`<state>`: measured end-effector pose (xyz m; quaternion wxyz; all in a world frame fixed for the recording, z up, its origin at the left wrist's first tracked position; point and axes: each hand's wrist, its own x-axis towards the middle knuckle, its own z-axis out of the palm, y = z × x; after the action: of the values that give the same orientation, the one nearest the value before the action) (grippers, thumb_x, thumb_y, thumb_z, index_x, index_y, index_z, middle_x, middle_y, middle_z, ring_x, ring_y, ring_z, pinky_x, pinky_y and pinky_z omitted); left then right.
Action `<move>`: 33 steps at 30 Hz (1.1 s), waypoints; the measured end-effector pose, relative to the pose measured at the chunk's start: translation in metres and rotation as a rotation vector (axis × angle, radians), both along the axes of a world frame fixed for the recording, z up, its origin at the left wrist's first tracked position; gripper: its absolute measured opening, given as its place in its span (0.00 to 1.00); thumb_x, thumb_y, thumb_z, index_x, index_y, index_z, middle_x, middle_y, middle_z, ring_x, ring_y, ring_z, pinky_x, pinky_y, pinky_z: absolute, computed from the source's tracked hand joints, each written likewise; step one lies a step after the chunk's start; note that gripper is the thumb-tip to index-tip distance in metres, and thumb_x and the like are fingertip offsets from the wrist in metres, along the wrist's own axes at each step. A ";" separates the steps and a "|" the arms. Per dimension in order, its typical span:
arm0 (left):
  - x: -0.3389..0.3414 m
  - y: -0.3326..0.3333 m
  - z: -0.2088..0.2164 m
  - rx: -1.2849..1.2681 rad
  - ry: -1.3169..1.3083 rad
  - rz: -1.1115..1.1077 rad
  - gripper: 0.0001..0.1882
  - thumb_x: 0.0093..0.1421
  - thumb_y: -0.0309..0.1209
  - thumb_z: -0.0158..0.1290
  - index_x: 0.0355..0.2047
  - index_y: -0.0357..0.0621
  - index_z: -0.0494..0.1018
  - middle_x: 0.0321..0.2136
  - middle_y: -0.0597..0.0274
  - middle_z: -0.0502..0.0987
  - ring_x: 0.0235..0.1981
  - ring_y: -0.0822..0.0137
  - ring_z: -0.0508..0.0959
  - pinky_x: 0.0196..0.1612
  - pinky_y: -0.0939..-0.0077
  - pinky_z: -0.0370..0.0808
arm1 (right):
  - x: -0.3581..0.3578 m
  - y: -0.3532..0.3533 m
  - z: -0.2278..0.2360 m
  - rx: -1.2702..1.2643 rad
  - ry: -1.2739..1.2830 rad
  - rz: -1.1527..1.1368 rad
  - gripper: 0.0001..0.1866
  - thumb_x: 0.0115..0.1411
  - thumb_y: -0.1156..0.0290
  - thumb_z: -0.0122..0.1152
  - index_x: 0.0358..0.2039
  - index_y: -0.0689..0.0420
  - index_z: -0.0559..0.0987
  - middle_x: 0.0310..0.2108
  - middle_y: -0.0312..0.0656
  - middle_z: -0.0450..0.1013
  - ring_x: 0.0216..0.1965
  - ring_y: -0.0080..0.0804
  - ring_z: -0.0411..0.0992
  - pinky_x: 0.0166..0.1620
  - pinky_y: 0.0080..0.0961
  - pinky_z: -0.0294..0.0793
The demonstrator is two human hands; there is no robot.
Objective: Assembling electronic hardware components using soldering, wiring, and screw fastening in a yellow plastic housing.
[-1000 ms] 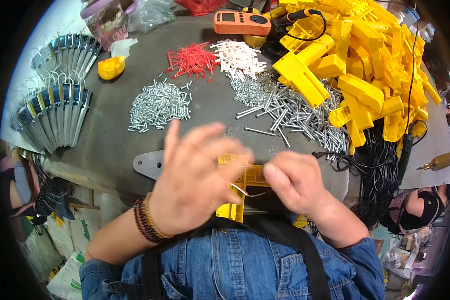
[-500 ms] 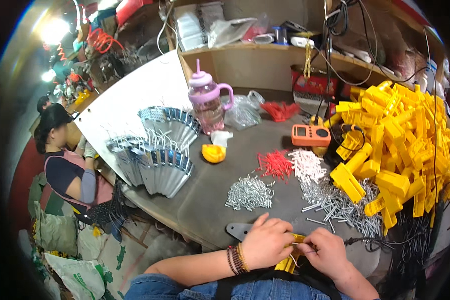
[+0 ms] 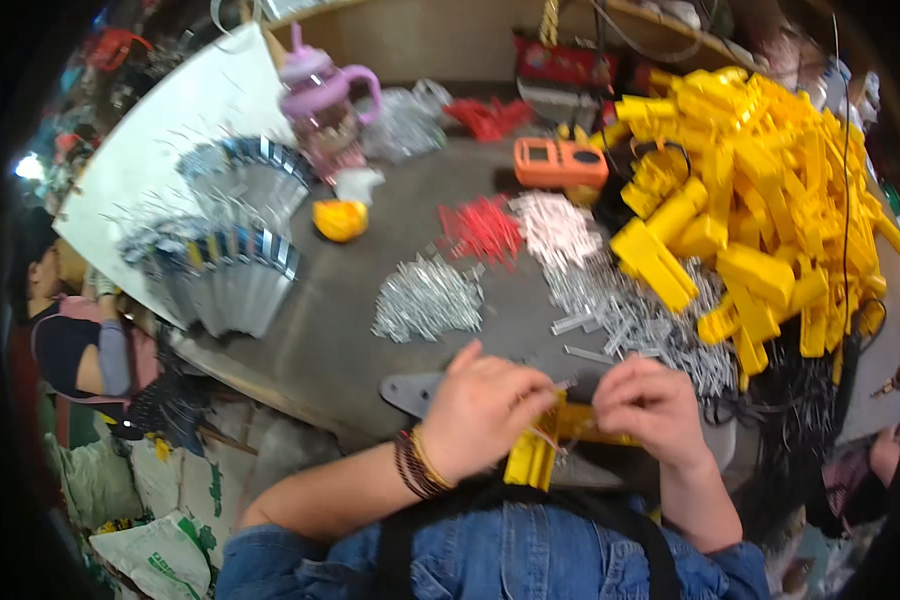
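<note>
Left hand (image 3: 482, 412) and right hand (image 3: 656, 410), fingers curled narrow, though blur hides whether either grips anything, are at a yellow plastic housing (image 3: 530, 463) by the near edge of the worktop (image 3: 335, 310), before heaped silver screws (image 3: 428, 300).

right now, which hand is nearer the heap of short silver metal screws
Left. In the picture, the left hand is just below and slightly right of the heap of short silver metal screws; the right hand is farther off, below and well to its right.
</note>
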<state>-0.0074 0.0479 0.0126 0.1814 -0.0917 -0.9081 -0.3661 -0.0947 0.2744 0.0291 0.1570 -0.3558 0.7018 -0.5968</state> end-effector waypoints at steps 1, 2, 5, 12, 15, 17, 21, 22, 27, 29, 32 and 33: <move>0.001 0.000 0.002 0.013 0.012 0.001 0.05 0.57 0.31 0.61 0.33 0.47 0.80 0.29 0.63 0.80 0.35 0.62 0.80 0.60 0.47 0.64 | 0.005 -0.003 0.003 0.103 0.033 -0.039 0.06 0.49 0.75 0.72 0.29 0.60 0.85 0.36 0.39 0.78 0.37 0.30 0.75 0.41 0.24 0.73; 0.001 0.000 0.003 0.016 0.015 0.002 0.05 0.57 0.30 0.60 0.33 0.46 0.79 0.29 0.63 0.80 0.36 0.61 0.80 0.60 0.47 0.63 | 0.006 -0.007 0.009 0.141 0.122 -0.015 0.06 0.52 0.75 0.70 0.32 0.59 0.85 0.34 0.39 0.78 0.35 0.32 0.76 0.40 0.26 0.74; 0.000 0.002 0.001 0.031 0.031 -0.015 0.04 0.58 0.29 0.59 0.34 0.44 0.78 0.29 0.61 0.80 0.36 0.60 0.80 0.61 0.46 0.62 | 0.011 -0.014 0.006 0.220 0.348 0.032 0.08 0.54 0.74 0.68 0.36 0.58 0.84 0.32 0.40 0.78 0.34 0.32 0.76 0.39 0.26 0.75; 0.004 0.002 0.000 -0.025 0.065 -0.059 0.05 0.58 0.27 0.58 0.35 0.45 0.77 0.28 0.62 0.78 0.36 0.61 0.80 0.62 0.43 0.60 | 0.013 -0.028 0.016 0.372 -0.074 -0.063 0.09 0.58 0.71 0.66 0.38 0.61 0.82 0.29 0.41 0.79 0.28 0.24 0.77 0.33 0.21 0.76; 0.003 0.004 0.000 -0.038 0.107 -0.052 0.06 0.56 0.26 0.59 0.35 0.45 0.79 0.28 0.63 0.79 0.35 0.62 0.80 0.64 0.45 0.59 | 0.011 -0.026 0.014 0.321 -0.073 -0.055 0.08 0.60 0.71 0.65 0.38 0.62 0.82 0.29 0.40 0.79 0.29 0.21 0.76 0.33 0.20 0.75; 0.003 0.003 -0.001 -0.043 0.143 -0.039 0.06 0.55 0.26 0.59 0.35 0.45 0.79 0.29 0.64 0.79 0.35 0.63 0.80 0.64 0.45 0.58 | 0.011 -0.026 0.013 0.274 -0.036 -0.044 0.08 0.61 0.71 0.64 0.38 0.63 0.82 0.28 0.40 0.79 0.29 0.20 0.76 0.34 0.19 0.75; 0.004 0.002 0.000 -0.072 0.149 -0.050 0.10 0.54 0.25 0.59 0.39 0.45 0.80 0.29 0.66 0.80 0.36 0.65 0.80 0.64 0.45 0.58 | 0.013 -0.026 0.012 0.244 -0.035 -0.076 0.08 0.63 0.73 0.60 0.39 0.64 0.79 0.28 0.38 0.78 0.30 0.19 0.76 0.34 0.19 0.75; 0.004 0.002 -0.001 -0.073 0.137 -0.052 0.12 0.54 0.25 0.59 0.40 0.45 0.81 0.29 0.66 0.80 0.36 0.65 0.80 0.64 0.45 0.57 | 0.013 -0.026 0.012 0.247 -0.014 -0.074 0.08 0.63 0.74 0.59 0.40 0.64 0.79 0.28 0.37 0.78 0.30 0.19 0.75 0.34 0.19 0.75; 0.004 0.003 -0.004 -0.099 0.154 -0.030 0.13 0.53 0.24 0.59 0.41 0.45 0.81 0.30 0.67 0.80 0.37 0.66 0.79 0.65 0.45 0.56 | 0.014 -0.028 0.008 0.228 -0.060 -0.107 0.07 0.63 0.74 0.59 0.39 0.64 0.78 0.28 0.38 0.77 0.29 0.19 0.75 0.33 0.19 0.74; 0.004 0.003 -0.005 -0.107 0.154 -0.024 0.14 0.53 0.24 0.59 0.41 0.45 0.81 0.30 0.67 0.80 0.37 0.67 0.79 0.65 0.45 0.56 | 0.015 -0.029 0.007 0.236 -0.049 -0.120 0.07 0.62 0.74 0.60 0.38 0.64 0.78 0.27 0.38 0.77 0.28 0.19 0.75 0.33 0.19 0.74; 0.003 0.003 -0.009 -0.143 0.217 -0.032 0.13 0.54 0.27 0.57 0.42 0.44 0.79 0.28 0.69 0.77 0.37 0.69 0.78 0.66 0.40 0.53 | 0.017 -0.033 0.007 0.239 -0.015 -0.155 0.07 0.62 0.74 0.61 0.36 0.64 0.78 0.25 0.38 0.76 0.25 0.18 0.74 0.30 0.19 0.73; 0.003 0.003 -0.009 -0.160 0.231 -0.024 0.14 0.54 0.27 0.57 0.42 0.44 0.79 0.28 0.69 0.77 0.36 0.69 0.78 0.66 0.40 0.53 | 0.018 -0.035 0.007 0.231 0.011 -0.176 0.06 0.61 0.74 0.61 0.35 0.64 0.79 0.24 0.37 0.76 0.24 0.18 0.73 0.29 0.18 0.72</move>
<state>-0.0041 0.0513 0.0037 0.2726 -0.1582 -0.9062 -0.2818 -0.0770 0.2396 0.0357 0.1401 -0.2759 0.7951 -0.5216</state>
